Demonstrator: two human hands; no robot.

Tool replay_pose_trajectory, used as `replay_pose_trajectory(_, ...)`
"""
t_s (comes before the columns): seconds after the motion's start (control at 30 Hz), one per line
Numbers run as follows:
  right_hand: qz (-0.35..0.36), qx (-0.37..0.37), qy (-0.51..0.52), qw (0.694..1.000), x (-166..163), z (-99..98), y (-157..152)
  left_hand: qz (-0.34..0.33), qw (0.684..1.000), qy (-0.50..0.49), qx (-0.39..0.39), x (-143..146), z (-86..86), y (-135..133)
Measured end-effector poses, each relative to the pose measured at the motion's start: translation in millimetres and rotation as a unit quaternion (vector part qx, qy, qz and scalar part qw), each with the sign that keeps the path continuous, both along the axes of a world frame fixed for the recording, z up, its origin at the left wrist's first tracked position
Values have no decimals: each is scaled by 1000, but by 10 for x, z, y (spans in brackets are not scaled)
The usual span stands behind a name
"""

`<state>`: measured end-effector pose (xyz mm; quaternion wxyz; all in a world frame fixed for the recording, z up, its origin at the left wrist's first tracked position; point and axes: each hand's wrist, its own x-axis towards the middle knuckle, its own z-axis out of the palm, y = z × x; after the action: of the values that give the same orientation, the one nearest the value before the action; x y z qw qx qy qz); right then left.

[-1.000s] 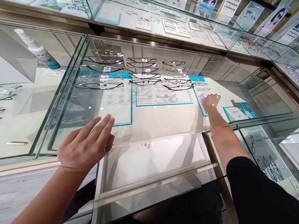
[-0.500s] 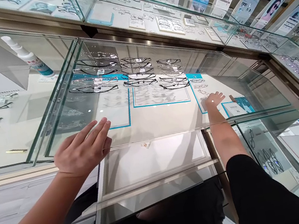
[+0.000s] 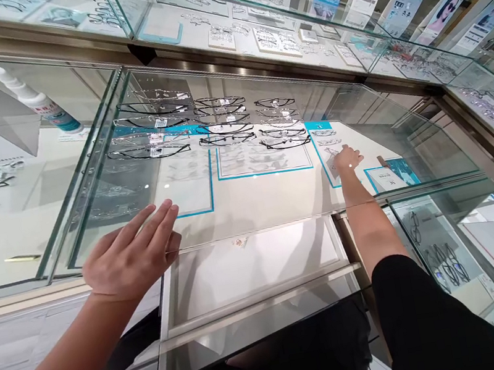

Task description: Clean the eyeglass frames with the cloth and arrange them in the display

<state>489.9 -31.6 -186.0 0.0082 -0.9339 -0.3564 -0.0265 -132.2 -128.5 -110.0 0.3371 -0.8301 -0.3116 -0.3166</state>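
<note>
My left hand [image 3: 129,253], fingers stretched out and together, is over the front left of the glass display case [image 3: 255,234]; whether it presses on the glass I cannot tell. Inside the case, seen through the glass, my right hand [image 3: 348,158] is at the right-hand blue-edged white display mat [image 3: 333,182]. Its fingers are bent in, and their tips are mostly hidden. Thin eyeglasses [image 3: 330,151] lie on that mat just left of this hand. Further left, several dark-rimmed eyeglasses [image 3: 225,140] stand in three columns on a clear stand.
Below the case a white drawer [image 3: 260,270] is pulled out, with a small tag in it. A white spray bottle [image 3: 39,102] stands at left. A small card sign [image 3: 387,179] sits right of my right hand. More glass cases [image 3: 270,37] run behind.
My right hand has moved slightly toward the eyeglasses on the right mat, and its spread fingers have drawn in. My left hand has stayed nearly still. The view has shifted slightly.
</note>
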Motion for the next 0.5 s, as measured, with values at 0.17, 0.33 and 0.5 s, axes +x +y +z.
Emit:
replay_pose_trajectory(0.17,-4,-19,18,1000,-3,-110,96,11,1000,6,-7,-17,12,-12)
replay_pose_trajectory(0.33,-10,-21,11,1000,39,-166,144,17,1000,7,-12,-19,-3,-19)
replay_pose_trajectory(0.5,-16,-30,13,999,72,-180,187,19,1000,10,-16,-14,8,-18)
